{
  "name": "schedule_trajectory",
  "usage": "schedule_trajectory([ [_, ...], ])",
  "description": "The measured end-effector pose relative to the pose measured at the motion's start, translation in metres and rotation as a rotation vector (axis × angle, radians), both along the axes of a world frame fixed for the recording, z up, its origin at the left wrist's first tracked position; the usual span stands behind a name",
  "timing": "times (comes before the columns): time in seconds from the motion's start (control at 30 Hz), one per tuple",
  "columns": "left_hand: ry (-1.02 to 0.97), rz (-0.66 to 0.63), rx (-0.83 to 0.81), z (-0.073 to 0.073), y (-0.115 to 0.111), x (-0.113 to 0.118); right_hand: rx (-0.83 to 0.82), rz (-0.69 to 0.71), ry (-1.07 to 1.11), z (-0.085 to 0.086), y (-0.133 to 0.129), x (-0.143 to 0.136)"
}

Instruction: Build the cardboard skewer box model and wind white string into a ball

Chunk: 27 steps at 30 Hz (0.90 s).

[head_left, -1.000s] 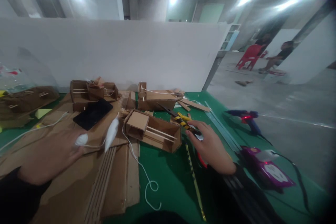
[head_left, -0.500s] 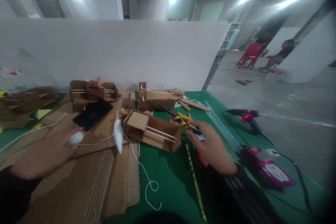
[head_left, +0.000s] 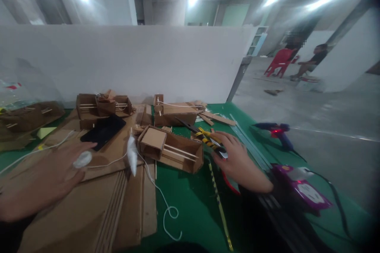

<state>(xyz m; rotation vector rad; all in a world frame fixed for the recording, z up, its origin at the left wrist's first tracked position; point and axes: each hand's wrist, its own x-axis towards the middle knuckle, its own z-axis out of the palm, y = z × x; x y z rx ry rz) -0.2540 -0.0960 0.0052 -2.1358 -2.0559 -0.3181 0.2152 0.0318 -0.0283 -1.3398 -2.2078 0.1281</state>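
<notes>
My left hand [head_left: 44,180] hovers low over the cardboard sheets [head_left: 80,205], index finger stretched out and thumb apart. Between them sits a blurred ball of white string [head_left: 82,159]. My right hand [head_left: 239,162] is closed on the handles of black-and-yellow pliers [head_left: 204,137], whose dark jaws point away to the left. Left of the pliers, a cardboard box with thin sticks across it [head_left: 172,148] lies on the green table. A white spindle-shaped bundle [head_left: 132,154] rests at its left end. Beneath my right wrist a red handle [head_left: 230,184] shows partly.
A phone [head_left: 103,131] lies on the cardboard. More cardboard boxes [head_left: 175,114] stand along the white partition [head_left: 133,63]. At right are clear glue sticks [head_left: 252,144], a glue gun [head_left: 276,130] and a purple power strip [head_left: 308,191]. A yellow-black rod [head_left: 219,205] lies in front.
My left index finger has stretched forward, and the gap between it and the thumb is wider around the string ball. The right hand stays on the pliers. The view has shifted slightly.
</notes>
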Motion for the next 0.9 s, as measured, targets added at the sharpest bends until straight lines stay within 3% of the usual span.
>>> schedule_trajectory([
  [0.07,0.077,-0.023,-0.1,0.01,0.002,0.025,-0.054,0.013,-0.095,0.002,0.003,0.001],
  [0.2,0.035,-0.086,-0.179,0.031,0.025,0.084,-0.104,0.012,-0.156,0.004,0.014,-0.002],
  [0.33,0.046,-0.074,-0.138,0.032,0.059,0.122,-0.111,-0.021,-0.128,0.004,0.026,-0.008],
  [0.47,0.067,-0.055,-0.141,0.022,0.081,0.139,-0.118,-0.11,-0.056,0.004,0.03,-0.007],
  [0.7,0.107,-0.046,-0.106,0.016,0.089,0.153,-0.174,-0.394,-0.051,0.005,0.038,0.02],
  [0.9,0.129,-0.044,-0.089,0.012,0.095,0.16,-0.221,-0.454,-0.171,-0.008,0.041,0.033],
])
